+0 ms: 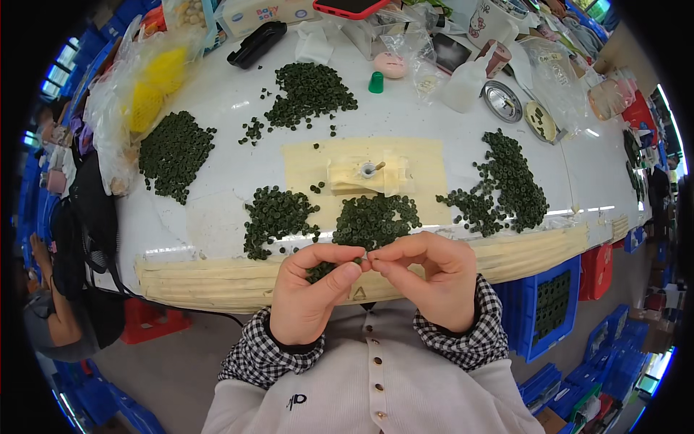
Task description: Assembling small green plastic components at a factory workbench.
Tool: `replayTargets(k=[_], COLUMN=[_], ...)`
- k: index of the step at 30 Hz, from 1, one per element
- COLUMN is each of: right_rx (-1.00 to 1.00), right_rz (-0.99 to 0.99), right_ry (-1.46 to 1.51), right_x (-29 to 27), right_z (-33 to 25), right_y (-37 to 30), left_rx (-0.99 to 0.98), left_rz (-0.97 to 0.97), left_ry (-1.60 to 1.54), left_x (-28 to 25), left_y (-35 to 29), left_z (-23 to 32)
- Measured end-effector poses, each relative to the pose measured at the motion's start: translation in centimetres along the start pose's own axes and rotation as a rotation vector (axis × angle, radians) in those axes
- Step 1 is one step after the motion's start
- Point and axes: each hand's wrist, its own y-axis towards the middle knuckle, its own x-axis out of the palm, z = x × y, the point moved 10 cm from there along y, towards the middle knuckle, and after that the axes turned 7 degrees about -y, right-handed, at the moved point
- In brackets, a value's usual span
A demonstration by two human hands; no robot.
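My left hand point(309, 293) and my right hand point(439, 278) meet at the front edge of the table, their fingertips pinched together. A speck of dark green shows at the left fingertips; what the right fingers pinch is too small to make out. Just beyond my fingers lies a heap of small dark green round parts point(372, 220), some with a hole in the middle. Another heap of these parts point(275, 217) sits to its left. Behind them a block wrapped in cream tape point(347, 176) bears a metal fitting point(369, 170) with a short peg sticking out.
More green parts lie in heaps at far left point(176, 155), at the back point(307, 92) and at right point(513, 184). A green cap point(376, 82), a black case point(257, 45) and a round tin point(502, 101) stand farther back. Below right is a blue crate point(515, 318).
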Motion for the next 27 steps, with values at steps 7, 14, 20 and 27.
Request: replayTargets(k=[7,14,20,27], right_rx=[0.039,-0.059,-0.188,-0.263], right_rz=[-0.019,-0.002,0.047,0.094], right_ry=[0.014,-0.158,-0.304,-0.379], right_x=[0.3,0.3,0.3,0.3], right_z=[0.5,-0.9,-2.6,-3.8], right_y=[0.2,0.4,0.2,-0.3], left_rx=[0.059,0.089,0.123,0.142], left_rz=[-0.005,0.018,0.057,0.072], left_ry=[0.037,0.069,0.123,0.133], left_x=[0.0,-0.1,-0.2,-0.2], left_y=[0.0,0.1,0.2,0.3], left_z=[0.3,0.4,0.4,0.5])
